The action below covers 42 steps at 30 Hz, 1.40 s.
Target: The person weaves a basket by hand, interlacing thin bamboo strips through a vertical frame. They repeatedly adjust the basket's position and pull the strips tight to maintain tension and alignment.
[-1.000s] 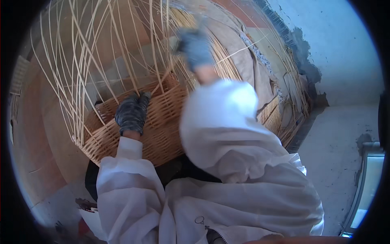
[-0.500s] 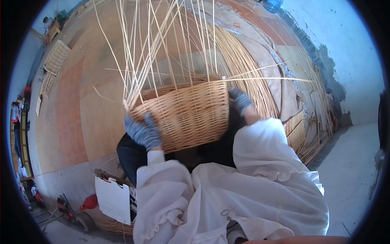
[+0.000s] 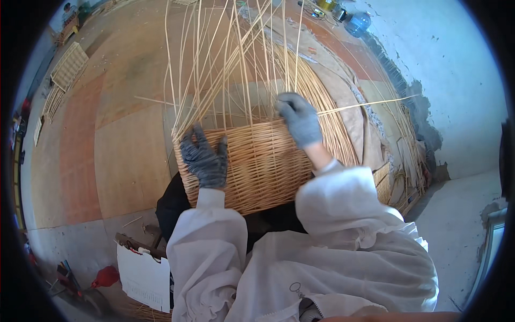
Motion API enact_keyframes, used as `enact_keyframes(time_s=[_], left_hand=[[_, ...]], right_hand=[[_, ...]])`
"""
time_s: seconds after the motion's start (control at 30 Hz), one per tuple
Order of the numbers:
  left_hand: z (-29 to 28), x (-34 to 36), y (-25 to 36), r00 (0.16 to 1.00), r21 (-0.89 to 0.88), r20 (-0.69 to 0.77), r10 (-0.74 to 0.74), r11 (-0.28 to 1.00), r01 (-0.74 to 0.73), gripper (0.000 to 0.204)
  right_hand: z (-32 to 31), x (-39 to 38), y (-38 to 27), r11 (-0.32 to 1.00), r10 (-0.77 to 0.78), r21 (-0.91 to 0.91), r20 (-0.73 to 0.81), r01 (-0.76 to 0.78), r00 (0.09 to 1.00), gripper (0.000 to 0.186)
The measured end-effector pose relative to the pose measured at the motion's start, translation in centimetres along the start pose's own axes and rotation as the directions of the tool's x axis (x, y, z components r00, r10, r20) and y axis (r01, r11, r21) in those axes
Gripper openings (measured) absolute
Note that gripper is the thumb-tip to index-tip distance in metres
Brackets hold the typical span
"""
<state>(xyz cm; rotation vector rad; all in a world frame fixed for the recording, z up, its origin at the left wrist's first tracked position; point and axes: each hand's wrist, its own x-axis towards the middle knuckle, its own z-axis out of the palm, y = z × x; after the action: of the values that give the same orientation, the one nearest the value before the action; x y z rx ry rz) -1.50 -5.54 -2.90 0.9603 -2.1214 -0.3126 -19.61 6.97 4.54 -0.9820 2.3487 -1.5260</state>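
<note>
A half-woven wicker basket (image 3: 257, 172) rests tilted on my lap, its long pale upright rods (image 3: 244, 70) rising from the rim. My left hand (image 3: 206, 161), in a grey glove, lies on the basket's outer wall near the upper left corner, fingers spread. At the rim's right part is my right hand (image 3: 301, 121), also gloved, with fingers curled beside the uprights. Whatever those fingers pinch is hidden. A loose long rod (image 3: 370, 104) juts out to the right from behind this hand.
A thick bundle of long rods (image 3: 335, 121) lies on cloth (image 3: 365, 129) right of the basket. White board (image 3: 142, 276) stands at lower left near a red object (image 3: 105, 276). Woven panels (image 3: 70, 67) lie far left. A blue water bottle (image 3: 358, 24) sits by the wall (image 3: 445, 70).
My right hand has moved from the basket's right side up and left onto the rim. My left hand has shifted higher on the wall, its fingers now spread. The basket has turned slightly.
</note>
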Motion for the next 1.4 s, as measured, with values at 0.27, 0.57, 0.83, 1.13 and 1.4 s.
enact_keyframes(time_s=[0.27, 0.57, 0.83, 1.13, 1.4], left_hand=[[1.5, 2.6, 1.9, 0.963, 0.111, 0.258, -0.074, 0.993, 0.046, 0.068], [2.6, 2.1, 2.8, 0.917, 0.189, 0.385, 0.103, 0.964, -0.188, 0.057], [3.0, 9.7, 5.1, 0.738, 0.381, 0.62, -0.265, 0.925, 0.012, 0.039], [6.2, 9.1, 8.1, 0.463, -0.07, 0.764, 0.45, 0.77, -0.634, 0.057], [9.7, 2.0, 10.3, 0.76, 0.184, 0.582, 0.29, 0.864, -0.469, 0.066]], right_hand=[[6.9, 14.1, 0.0, 0.541, 0.228, 0.771, 0.25, -0.336, 0.941, 0.014], [1.2, 0.7, 8.0, 0.325, 0.377, 0.872, 0.235, -0.366, 0.896, 0.004], [3.3, -1.6, 4.1, 0.225, 0.019, 0.95, 0.219, -0.217, 0.976, 0.008], [-2.2, 3.0, 8.4, 0.351, 0.457, 0.832, 0.248, -0.429, 0.854, 0.016], [2.4, 12.7, 5.4, 0.873, -0.18, -0.423, 0.183, 0.243, 0.966, 0.039]])
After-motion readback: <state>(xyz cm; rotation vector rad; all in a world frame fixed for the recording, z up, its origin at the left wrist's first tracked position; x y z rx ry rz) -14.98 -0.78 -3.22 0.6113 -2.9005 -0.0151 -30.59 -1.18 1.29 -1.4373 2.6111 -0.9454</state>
